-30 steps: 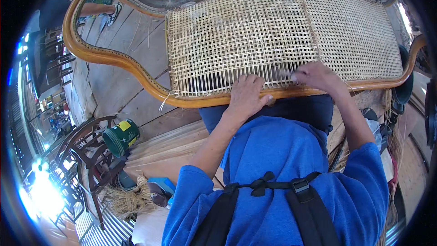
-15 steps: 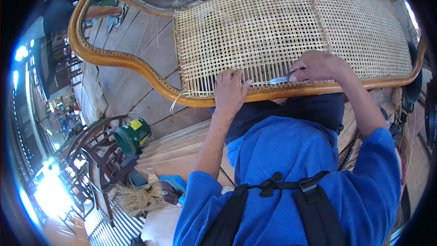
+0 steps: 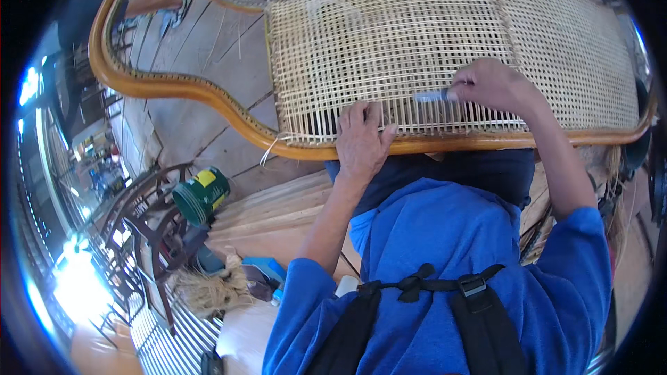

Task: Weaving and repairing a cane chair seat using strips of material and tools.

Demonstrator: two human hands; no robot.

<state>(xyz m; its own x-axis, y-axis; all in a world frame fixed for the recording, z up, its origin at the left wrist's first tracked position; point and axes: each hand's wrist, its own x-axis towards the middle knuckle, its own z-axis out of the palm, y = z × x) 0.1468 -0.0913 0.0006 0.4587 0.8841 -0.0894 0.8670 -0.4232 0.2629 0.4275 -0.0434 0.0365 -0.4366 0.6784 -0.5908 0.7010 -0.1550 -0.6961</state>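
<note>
A woven cane panel [image 3: 403, 35] spans a curved, varnished wooden furniture frame [image 3: 208, 94] lying across my lap. Along its near edge, loose parallel strands show wider dark gaps than the weave beyond. My left hand [image 3: 361, 142] rests over the front rail, fingertips flat on these strands and thumb apart, holding nothing. To its right, my right hand [image 3: 490, 87] is closed round the handle of a knife [image 3: 431, 96]. The pale blade points left over the strands; whether it touches them I cannot tell. My fingers hide most of the handle.
At the left, a green bucket [image 3: 201, 196] with a yellow label lies tilted beside dark wooden chair frames [image 3: 149, 236]. A bundle of straw-coloured fibre [image 3: 205, 292] sits below. Another person's leg [image 3: 149, 4] shows at the upper left.
The knife in my right hand has moved away from the front rail, farther onto the woven strands. My left hand has slid slightly right along the rail. The whole view has shifted a little.
</note>
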